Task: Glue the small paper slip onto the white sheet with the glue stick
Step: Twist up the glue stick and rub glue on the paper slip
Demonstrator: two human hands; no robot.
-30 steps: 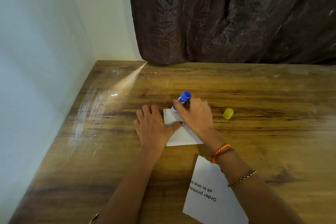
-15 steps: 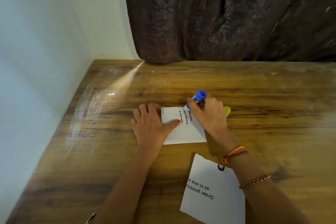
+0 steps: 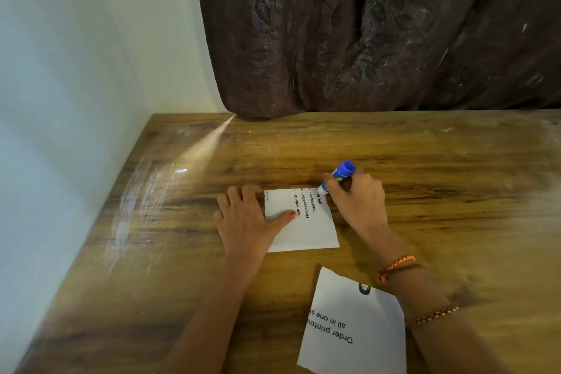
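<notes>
Glue stick, a blue plastic tube with a white and yellow label, is tilted, its lower tip touching the far right corner of the small white paper slip printed with black order text. Right hand is wrapped around the tube, fingers curled tight on its barrel, at 3 o'clock from the slip. Left hand lies flat at 9 o'clock of the slip, fingers narrowly spread on the table, thumb with a red nail pressing on the slip's left half. Slip lies flat near the centre of the brown wood-grain table. At 6 o'clock from the slip, near but apart, lies the larger white sheet with a torn edge and black printed words, partly under the right forearm. 2 bracelets, 1 orange braided cord and 1 beaded band, circle the right forearm. Dark brown patterned curtain hangs at 12 o'clock beyond the table edge.
</notes>
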